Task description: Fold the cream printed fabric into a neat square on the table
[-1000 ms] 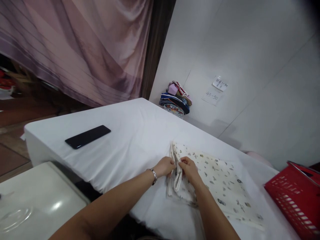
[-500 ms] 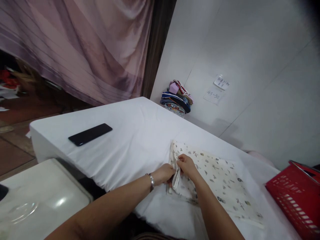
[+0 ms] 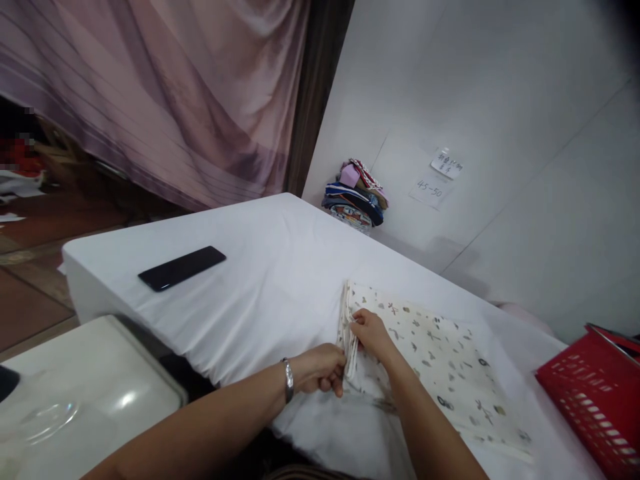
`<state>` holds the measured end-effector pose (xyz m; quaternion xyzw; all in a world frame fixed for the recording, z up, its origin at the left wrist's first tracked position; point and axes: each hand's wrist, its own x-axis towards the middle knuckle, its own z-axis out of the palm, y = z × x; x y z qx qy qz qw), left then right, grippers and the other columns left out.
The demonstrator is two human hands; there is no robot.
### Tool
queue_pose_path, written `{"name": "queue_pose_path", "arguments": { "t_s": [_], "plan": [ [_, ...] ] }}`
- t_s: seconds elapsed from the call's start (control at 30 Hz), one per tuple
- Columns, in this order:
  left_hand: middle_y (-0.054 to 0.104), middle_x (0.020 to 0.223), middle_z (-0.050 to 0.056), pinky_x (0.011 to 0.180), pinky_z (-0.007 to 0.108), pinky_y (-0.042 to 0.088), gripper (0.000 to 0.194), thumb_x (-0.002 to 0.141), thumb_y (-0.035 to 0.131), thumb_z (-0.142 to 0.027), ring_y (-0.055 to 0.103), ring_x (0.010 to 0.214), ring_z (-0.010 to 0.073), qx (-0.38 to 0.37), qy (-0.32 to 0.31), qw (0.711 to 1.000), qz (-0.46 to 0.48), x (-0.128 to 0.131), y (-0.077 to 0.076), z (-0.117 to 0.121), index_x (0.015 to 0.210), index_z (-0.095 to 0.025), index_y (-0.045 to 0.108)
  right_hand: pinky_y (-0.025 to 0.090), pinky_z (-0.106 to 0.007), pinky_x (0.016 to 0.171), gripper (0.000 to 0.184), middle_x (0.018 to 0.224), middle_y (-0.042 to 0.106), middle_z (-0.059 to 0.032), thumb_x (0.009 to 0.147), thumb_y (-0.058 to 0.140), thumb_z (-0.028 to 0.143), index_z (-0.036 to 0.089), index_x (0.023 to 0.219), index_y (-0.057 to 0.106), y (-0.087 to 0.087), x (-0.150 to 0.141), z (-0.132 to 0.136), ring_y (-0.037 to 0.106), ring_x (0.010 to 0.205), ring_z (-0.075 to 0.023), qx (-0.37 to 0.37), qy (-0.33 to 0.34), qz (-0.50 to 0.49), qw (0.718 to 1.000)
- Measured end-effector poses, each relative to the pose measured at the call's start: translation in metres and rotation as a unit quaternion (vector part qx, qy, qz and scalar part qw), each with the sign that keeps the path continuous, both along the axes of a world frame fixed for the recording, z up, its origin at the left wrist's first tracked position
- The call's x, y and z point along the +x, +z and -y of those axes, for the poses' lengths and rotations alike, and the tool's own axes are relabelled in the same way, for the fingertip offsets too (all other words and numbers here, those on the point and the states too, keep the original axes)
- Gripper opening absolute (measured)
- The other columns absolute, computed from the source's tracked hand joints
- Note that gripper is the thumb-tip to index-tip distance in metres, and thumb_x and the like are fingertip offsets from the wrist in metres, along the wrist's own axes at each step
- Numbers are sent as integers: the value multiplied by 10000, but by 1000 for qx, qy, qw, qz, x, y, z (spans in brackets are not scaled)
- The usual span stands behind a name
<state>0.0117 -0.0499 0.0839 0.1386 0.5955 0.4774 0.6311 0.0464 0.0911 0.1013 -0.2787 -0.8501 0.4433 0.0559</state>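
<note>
A cream cloth with small grey and brown printed motifs lies folded on the white-covered table, its layers gathered in a narrow fold along the left edge. My right hand is closed, pinching that fold from above with thumb and fingers. At the lower part of the same edge, my left hand has its fingers curled, thumb and index meeting the fold; the other fingertips show below, off the cloth. A silver bracelet circles my left wrist.
A black phone lies on the table's left part. Folded clothes are stacked by the wall, near paper notes. A red plastic basket stands at the right edge. A white glossy surface juts in at lower left.
My left hand has shifted slightly down and left along the fold, and its lower fingers have come out from under the cloth. The right hand keeps its pinch.
</note>
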Motion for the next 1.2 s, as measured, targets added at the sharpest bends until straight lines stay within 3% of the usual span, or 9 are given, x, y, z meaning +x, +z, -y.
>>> {"name": "queue_pose_path", "arguments": {
  "t_s": [0.27, 0.53, 0.63, 0.73, 0.83, 0.9, 1.0, 1.1, 1.2],
  "plan": [
    [666, 630, 41, 318, 203, 121, 126, 686, 448, -245, 483, 337, 89, 30, -44, 995, -86, 9, 8, 11, 651, -151, 524, 397, -181, 366, 122, 565, 527, 53, 701, 539, 227, 188, 816, 553, -3, 4, 9, 509, 425, -95, -46, 14, -1, 999],
    [651, 568, 22, 340, 200, 189, 186, 709, 465, -308, 468, 331, 90, 21, -136, 984, -117, -2, 9, 36, 649, -148, 540, 462, -220, 452, 255, 605, 540, 37, 728, 515, 251, 168, 964, 563, -9, 27, 17, 546, 511, -115, -91, 42, -33, 994],
    [660, 613, 22, 368, 206, 256, 210, 724, 468, -330, 470, 346, 88, 27, -97, 975, -197, -15, 15, 45, 701, -146, 566, 446, -226, 472, 244, 628, 558, 21, 765, 493, 264, 176, 974, 581, -8, 41, 26, 530, 529, -119, -61, 74, -48, 994],
    [674, 721, 24, 473, 226, 376, 244, 776, 420, -325, 544, 463, 104, 45, -15, 930, -364, -27, 24, 46, 716, -155, 584, 456, -252, 577, 199, 720, 589, -10, 784, 483, 223, 193, 935, 609, -2, 55, 38, 547, 633, -139, 42, 119, -72, 989],
    [677, 851, 19, 664, 260, 440, 232, 804, 411, -284, 611, 730, 152, 60, 41, 848, -525, -32, 30, 34, 822, -189, 621, 453, -276, 682, 211, 826, 591, -30, 777, 459, 132, 211, 909, 602, 3, 68, 50, 552, 750, -159, 127, 170, -106, 971],
    [657, 1008, 32, 820, 284, 426, 256, 829, 407, -277, 579, 946, 173, 94, 40, 796, -597, -33, 29, 19, 959, -205, 615, 455, -289, 728, 252, 880, 583, -43, 769, 443, 85, 216, 929, 587, 1, 75, 57, 549, 807, -171, 157, 202, -124, 959],
    [495, 1308, 59, 1033, 330, 281, 329, 859, 395, -272, 393, 1229, 188, 150, -11, 730, -667, -38, 17, -7, 1142, -190, 543, 460, -316, 793, 306, 991, 571, -72, 784, 438, 69, 229, 1010, 567, -9, 82, 63, 536, 910, -194, 204, 241, -154, 936],
    [348, 1424, 67, 1082, 422, 174, 397, 865, 396, -299, 275, 1310, 219, 111, -53, 712, -691, -46, 2, -25, 1242, -192, 460, 467, -337, 807, 336, 1056, 557, -89, 804, 439, 74, 243, 1076, 540, -19, 86, 63, 525, 952, -210, 242, 261, -182, 917],
    [327, 1435, 65, 1066, 439, 192, 401, 878, 365, -319, 308, 1294, 214, 93, -67, 714, -691, -54, -5, -29, 1258, -212, 433, 474, -339, 810, 355, 1088, 548, -94, 810, 446, 74, 250, 1109, 520, -24, 89, 59, 523, 968, -210, 243, 272, -203, 909]
  ]
}}
